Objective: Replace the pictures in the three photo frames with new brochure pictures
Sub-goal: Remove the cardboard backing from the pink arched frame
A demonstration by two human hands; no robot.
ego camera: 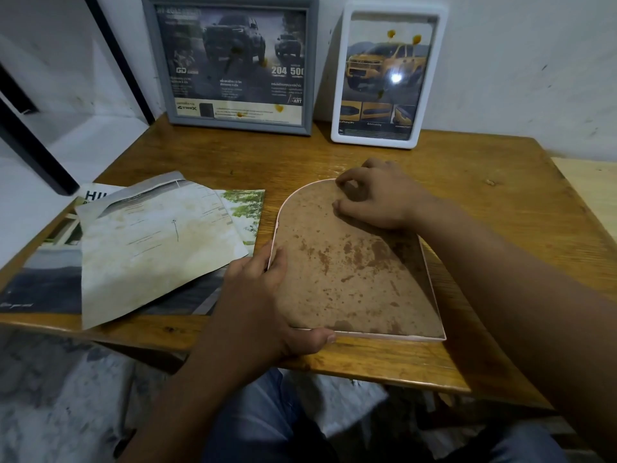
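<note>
Brochure pages (157,242) lie loose on the wooden table (500,202), left side. Left hand (263,302) grips the near-left edge of the arched frame (354,265), which lies face down at centre. Right hand (377,195) has its fingertips curled on the frame's backing near the arch. Grey frame (230,61) and white frame (387,75) lean against the wall.

Glossy wooden table (467,182), matt stained fibreboard frame back (350,262), creased paper brochures (150,235).

My single head-worn wide-angle view looks forward and down, close over the worn wooden table (467,182); white plaster wall (517,61) at 12 o'clock, my lap at 6.
</note>
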